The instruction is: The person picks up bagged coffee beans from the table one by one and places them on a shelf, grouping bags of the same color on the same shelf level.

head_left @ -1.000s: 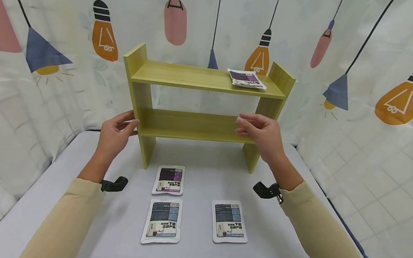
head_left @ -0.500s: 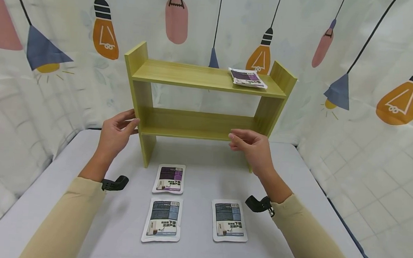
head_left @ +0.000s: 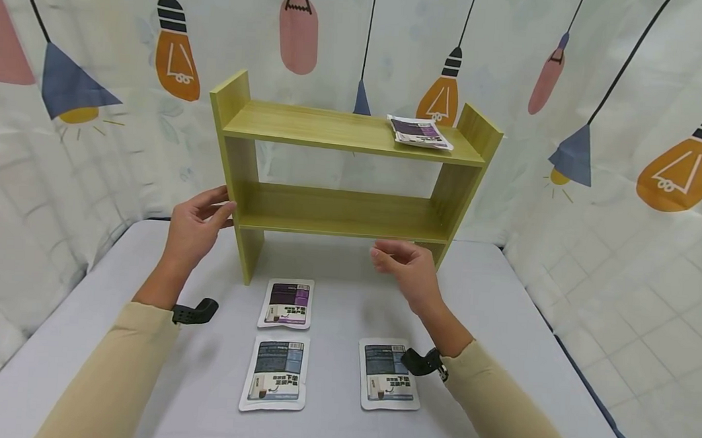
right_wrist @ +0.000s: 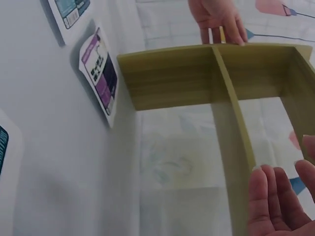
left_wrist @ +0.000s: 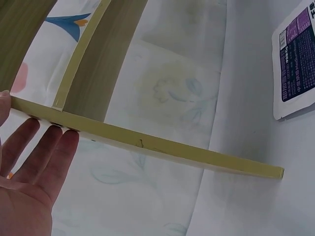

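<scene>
My left hand (head_left: pixel 194 227) is at the left side panel of a light wooden two-tier shelf (head_left: pixel 339 212). In the left wrist view its fairly straight fingers (left_wrist: pixel 59 157) touch the panel's outer face, and the thumb is at the front edge. Loosely bent and holding nothing, my right hand (head_left: pixel 410 275) hovers in front of the lower board's right end. Below its wrist lies a white pouch with a blue-grey label (head_left: pixel 381 379), partly covered by the black wristband. A purple-labelled pouch (head_left: pixel 418 133) lies on the top board's right end.
Left of centre on the white tabletop (head_left: pixel 334 311) lie another purple-labelled pouch (head_left: pixel 287 303) and, nearer, a blue-grey-labelled pouch (head_left: pixel 275 374). A curtain printed with lamps (head_left: pixel 336 39) hangs behind and at both sides.
My right hand has moved down and left, away from the shelf's right side, towards the tabletop. The left hand, shelf and pouches look unmoved.
</scene>
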Demonstrator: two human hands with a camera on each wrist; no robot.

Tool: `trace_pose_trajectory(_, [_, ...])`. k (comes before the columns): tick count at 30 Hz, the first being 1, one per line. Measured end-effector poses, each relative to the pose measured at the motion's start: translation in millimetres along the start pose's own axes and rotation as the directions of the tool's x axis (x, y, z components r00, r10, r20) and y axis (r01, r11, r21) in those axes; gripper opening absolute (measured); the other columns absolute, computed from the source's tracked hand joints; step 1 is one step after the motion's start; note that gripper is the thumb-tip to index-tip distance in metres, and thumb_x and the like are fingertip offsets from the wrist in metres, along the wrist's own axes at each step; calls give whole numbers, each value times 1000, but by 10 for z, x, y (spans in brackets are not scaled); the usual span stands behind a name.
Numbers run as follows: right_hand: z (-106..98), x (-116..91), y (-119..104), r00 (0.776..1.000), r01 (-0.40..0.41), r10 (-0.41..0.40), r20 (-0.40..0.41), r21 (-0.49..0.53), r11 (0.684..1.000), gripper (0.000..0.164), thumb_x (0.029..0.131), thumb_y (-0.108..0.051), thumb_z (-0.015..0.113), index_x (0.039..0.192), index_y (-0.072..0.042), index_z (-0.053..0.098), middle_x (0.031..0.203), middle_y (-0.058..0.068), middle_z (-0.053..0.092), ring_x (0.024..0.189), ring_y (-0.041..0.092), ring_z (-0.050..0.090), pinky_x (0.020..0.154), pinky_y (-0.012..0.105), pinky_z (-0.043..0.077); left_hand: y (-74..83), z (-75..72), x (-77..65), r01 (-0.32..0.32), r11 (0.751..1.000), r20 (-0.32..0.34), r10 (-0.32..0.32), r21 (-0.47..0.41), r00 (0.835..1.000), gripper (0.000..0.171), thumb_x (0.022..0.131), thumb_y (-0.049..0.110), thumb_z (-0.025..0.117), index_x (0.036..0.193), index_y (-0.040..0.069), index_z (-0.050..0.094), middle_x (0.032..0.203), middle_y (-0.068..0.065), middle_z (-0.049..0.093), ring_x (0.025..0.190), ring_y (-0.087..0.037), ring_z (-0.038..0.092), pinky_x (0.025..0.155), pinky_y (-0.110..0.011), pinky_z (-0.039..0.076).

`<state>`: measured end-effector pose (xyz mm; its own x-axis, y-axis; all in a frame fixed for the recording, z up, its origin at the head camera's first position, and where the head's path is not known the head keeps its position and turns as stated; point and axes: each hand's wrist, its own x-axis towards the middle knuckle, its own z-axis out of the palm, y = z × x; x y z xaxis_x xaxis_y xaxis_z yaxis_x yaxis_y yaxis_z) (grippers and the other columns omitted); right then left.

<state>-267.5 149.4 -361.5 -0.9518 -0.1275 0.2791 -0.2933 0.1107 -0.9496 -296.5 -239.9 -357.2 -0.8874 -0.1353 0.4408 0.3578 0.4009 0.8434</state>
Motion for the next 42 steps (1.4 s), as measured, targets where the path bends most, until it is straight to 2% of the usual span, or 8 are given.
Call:
trace_pose_trajectory(7, [79, -17, 187, 1000, -6, 7, 25, -35, 999, 28, 90, -20, 80, 115, -7, 77, 111, 11, 77, 91, 23, 75, 83, 31, 64, 14, 19, -9, -3, 1000, -7, 3, -13, 1000, 50, 101, 30, 66, 149, 19, 56, 147, -10, 60, 110, 4, 63, 81, -10, 57])
trace_pose_trajectory(15, [205, -33, 322, 996, -62, 65, 62, -46, 997, 33, 90, -23, 80, 121, -10, 76, 124, 16, 73, 104, 16, 73, 84, 23, 60, -10, 22, -5, 9, 1000, -15, -9, -17, 1000, 50, 101, 31, 66, 149, 21, 56, 147, -9, 60, 111, 4, 63, 82, -9, 57])
trace_pose_trajectory(19, [267, -40, 371, 992, -104, 108, 69, -63, 993, 34, 89, -24, 81, 121, -14, 76, 126, 13, 73, 107, 18, 73, 87, 31, 61, -16, 25, -8, 14, 1000, -14, -14, -10, 1000, 51, 101, 33, 65, 149, 22, 55, 148, -8, 60, 112, 4, 62, 82, -9, 56])
trace_pose_trajectory(23, [325, -40, 410, 987, -132, 140, 78, -97, 987, 36, 88, -29, 82, 122, -18, 76, 126, 6, 74, 107, 19, 72, 91, 44, 61, -10, 30, -12, 14, 1000, -15, -14, -6, 1000, 51, 101, 32, 66, 149, 22, 55, 148, -8, 60, 111, 4, 62, 82, -9, 56])
trace_pose_trajectory(26, [371, -39, 425, 983, -144, 155, 99, -114, 983, 38, 88, -32, 82, 124, -19, 75, 127, 4, 73, 109, 20, 72, 93, 46, 60, -8, 29, -12, 9, 1000, -17, -9, -9, 1000, 51, 101, 31, 66, 149, 21, 56, 148, -9, 60, 111, 5, 62, 81, -9, 56])
trace_pose_trajectory(31, [438, -32, 463, 969, -178, 198, 149, -136, 975, 44, 87, -33, 83, 127, -18, 73, 133, 6, 70, 113, 22, 71, 96, 42, 60, -2, 23, -20, 14, 1000, -17, -14, -10, 1000, 52, 100, 32, 66, 150, 21, 55, 148, -10, 59, 110, 6, 62, 81, -8, 56])
trace_pose_trajectory(36, [514, -14, 519, 953, -206, 239, 187, -181, 962, 47, 86, -38, 84, 129, -22, 72, 135, 3, 69, 113, 21, 69, 98, 43, 59, 9, 23, -26, 23, 1000, -17, -24, -14, 1000, 52, 101, 33, 65, 150, 22, 54, 149, -9, 59, 111, 5, 62, 82, -8, 56])
trace_pose_trajectory(42, [620, 4, 531, 945, -200, 242, 221, -196, 960, 46, 86, -37, 84, 128, -21, 73, 139, 12, 67, 110, 23, 70, 94, 40, 61, 8, 27, -20, 28, 1000, -20, -28, -4, 999, 52, 101, 34, 65, 150, 23, 54, 149, -9, 59, 111, 4, 62, 82, -8, 56])
